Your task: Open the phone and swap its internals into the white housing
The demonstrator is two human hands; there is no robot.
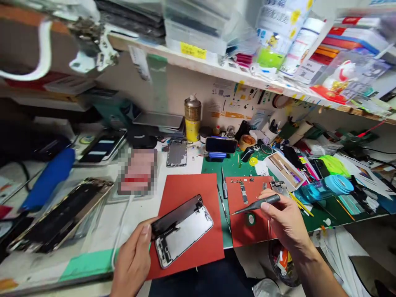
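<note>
My left hand (pixel 135 253) is closed on the left end of an opened smartphone (pixel 187 233), tilted over a red mat (pixel 198 185). The phone shows a dark part behind and a silver metal-backed part in front, with small black components along the edges. My right hand (pixel 286 220) pinches a dark precision screwdriver (pixel 255 204), its tip pointing left over a second red mat (pixel 247 237). Beneath and behind the screwdriver lie a narrow circuit board (pixel 244 192) and a small dark round-labelled piece (pixel 250 219). My right hand is apart from the phone.
Tweezers (pixel 223 206) and another screwdriver (pixel 224 183) lie between the mats. A blue bottle (pixel 324 188) lies at right near a white tool box (pixel 284 168). A large opened device (pixel 64 214) is at left. A loaded shelf (pixel 198 62) overhangs the bench.
</note>
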